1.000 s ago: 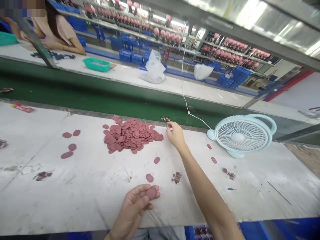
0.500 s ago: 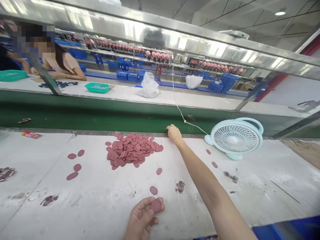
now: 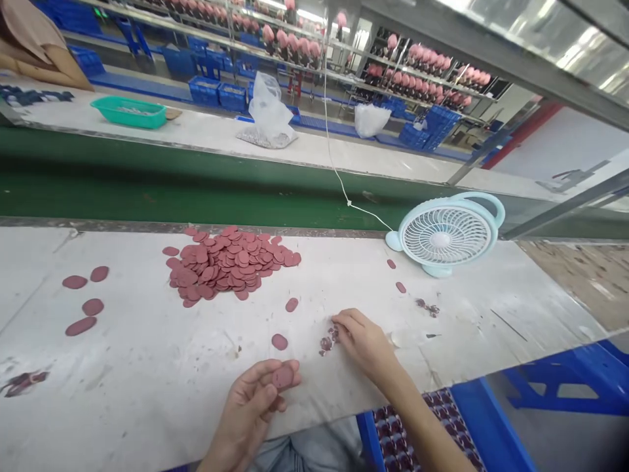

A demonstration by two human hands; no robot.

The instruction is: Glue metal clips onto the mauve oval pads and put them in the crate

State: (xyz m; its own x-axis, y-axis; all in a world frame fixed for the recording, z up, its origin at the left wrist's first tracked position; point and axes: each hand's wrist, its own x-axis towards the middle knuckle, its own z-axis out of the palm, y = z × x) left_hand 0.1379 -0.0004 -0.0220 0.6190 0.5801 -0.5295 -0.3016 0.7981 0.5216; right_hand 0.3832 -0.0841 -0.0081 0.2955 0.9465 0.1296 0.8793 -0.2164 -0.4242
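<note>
White tabletop [image 3: 162, 367]: left hand [image 3: 250, 403] pinching disc [image 3: 282, 375]; right hand [image 3: 366, 344] at scraps [image 3: 326, 343], grip unclear.

**Left hand [image 3: 248, 403] pinched on a disc [image 3: 283, 376], right hand [image 3: 366, 341] lowered palm down**

Relative to the pile of discs [image 3: 230, 262], the left hand is on the wearer's side and slightly right, palm turned partly up. Its thumb [image 3: 265, 396] presses from the near side while the fingers [image 3: 293, 364] support from behind; the lower fingers curl inward. Only a short length of left wrist [image 3: 216, 455] shows.

The right hand is right of the pile and closer to the wearer, back upward, fingers bent and bunched, tips angled down and leftward. How its thumb meets them is unclear. The bare right forearm [image 3: 422, 419] slants toward the pile from the wearer's right.
</note>
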